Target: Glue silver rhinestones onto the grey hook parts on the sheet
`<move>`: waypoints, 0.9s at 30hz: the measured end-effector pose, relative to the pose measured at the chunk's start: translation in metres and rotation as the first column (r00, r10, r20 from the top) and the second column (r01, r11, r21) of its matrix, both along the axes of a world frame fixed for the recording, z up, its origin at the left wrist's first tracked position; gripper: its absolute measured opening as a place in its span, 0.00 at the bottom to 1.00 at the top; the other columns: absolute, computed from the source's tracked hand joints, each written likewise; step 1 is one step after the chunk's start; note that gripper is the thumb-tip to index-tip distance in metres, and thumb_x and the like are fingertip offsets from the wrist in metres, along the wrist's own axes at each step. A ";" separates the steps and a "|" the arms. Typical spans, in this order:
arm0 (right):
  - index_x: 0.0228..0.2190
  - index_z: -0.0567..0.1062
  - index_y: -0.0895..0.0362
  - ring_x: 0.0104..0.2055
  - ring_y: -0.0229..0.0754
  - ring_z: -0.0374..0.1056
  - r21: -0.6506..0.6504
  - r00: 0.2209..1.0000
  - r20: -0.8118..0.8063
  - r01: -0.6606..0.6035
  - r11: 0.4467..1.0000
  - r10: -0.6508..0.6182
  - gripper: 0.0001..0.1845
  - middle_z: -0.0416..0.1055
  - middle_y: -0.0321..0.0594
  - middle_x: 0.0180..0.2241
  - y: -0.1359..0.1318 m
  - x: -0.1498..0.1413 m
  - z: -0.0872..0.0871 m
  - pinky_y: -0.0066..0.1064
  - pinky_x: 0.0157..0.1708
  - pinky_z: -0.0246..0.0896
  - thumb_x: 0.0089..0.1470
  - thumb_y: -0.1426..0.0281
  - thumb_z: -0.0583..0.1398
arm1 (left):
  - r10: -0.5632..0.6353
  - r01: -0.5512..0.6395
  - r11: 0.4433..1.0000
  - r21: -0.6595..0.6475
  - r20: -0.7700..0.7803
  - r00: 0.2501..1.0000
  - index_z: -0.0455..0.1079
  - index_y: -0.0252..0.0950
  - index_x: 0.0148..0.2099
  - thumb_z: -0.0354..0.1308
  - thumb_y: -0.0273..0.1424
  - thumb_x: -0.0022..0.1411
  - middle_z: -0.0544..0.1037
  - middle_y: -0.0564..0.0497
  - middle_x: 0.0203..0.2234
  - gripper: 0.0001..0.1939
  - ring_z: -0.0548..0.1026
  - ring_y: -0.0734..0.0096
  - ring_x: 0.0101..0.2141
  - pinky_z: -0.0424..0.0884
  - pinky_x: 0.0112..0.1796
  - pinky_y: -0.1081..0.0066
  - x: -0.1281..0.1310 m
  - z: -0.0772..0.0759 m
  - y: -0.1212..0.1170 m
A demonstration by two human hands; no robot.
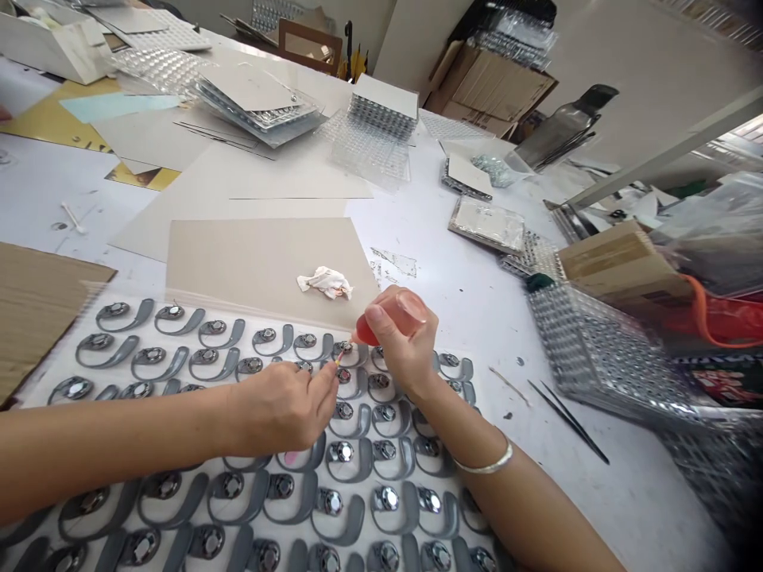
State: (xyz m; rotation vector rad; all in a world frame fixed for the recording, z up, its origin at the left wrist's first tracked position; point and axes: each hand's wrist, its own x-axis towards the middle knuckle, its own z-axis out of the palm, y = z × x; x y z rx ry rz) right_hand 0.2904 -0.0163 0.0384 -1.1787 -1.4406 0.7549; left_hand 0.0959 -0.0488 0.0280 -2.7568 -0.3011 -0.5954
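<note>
My left hand (292, 407) is closed in a pinch on a thin stick (338, 360), yellow and pink where it shows. My right hand (406, 349) grips a small squeeze bottle (390, 315) of clear red liquid, tilted with its narrow end down to the left. Stick and bottle end come close together over one grey curved piece with a round metallic part (344, 347); I cannot tell whether they touch it. Rows of these hook-shaped grey pieces (342, 453) lie on a white sheet under both forearms, which hide some of them.
A crumpled white tissue (325, 283) lies on grey cardboard (262, 250) beyond the rows. Black tweezers (569, 421) and a cotton swab (509, 385) are on the right. Stacked clear trays (596, 349) fill the right edge; more trays (381, 111) stand farther back.
</note>
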 end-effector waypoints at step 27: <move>0.20 0.67 0.55 0.25 0.36 0.62 0.001 0.999 0.032 0.008 1.000 -0.008 0.16 0.63 0.34 0.22 0.000 0.001 -0.006 0.32 0.27 0.63 0.52 0.60 0.62 | 0.021 -0.021 0.999 0.037 0.006 1.000 0.70 0.21 0.42 0.51 0.16 0.58 0.78 0.30 0.39 0.11 0.74 0.70 0.19 0.70 0.15 0.72 0.002 -0.004 0.000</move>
